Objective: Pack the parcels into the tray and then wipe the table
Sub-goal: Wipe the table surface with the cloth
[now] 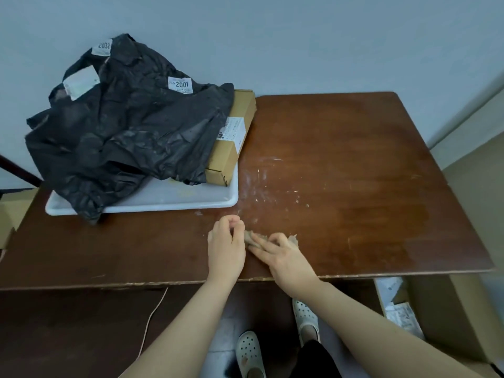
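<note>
A white tray (174, 199) sits at the table's back left. Black plastic parcels (128, 124) with white labels are piled on it, over a brown cardboard box (234, 143) at its right side. A small beige cloth (249, 238) lies on the brown table (354, 165) near the front edge. My left hand (226, 249) pinches the cloth's left end with curled fingers. My right hand (283, 257) presses flat on the cloth, covering most of it. White smears and crumbs (270, 186) mark the table just beyond my hands.
A grey wall runs behind the table. Cardboard boxes (450, 317) with papers stand on the floor at the right, another box at the far left. A thin cord (152, 317) hangs below the front edge. My white shoes show under the table.
</note>
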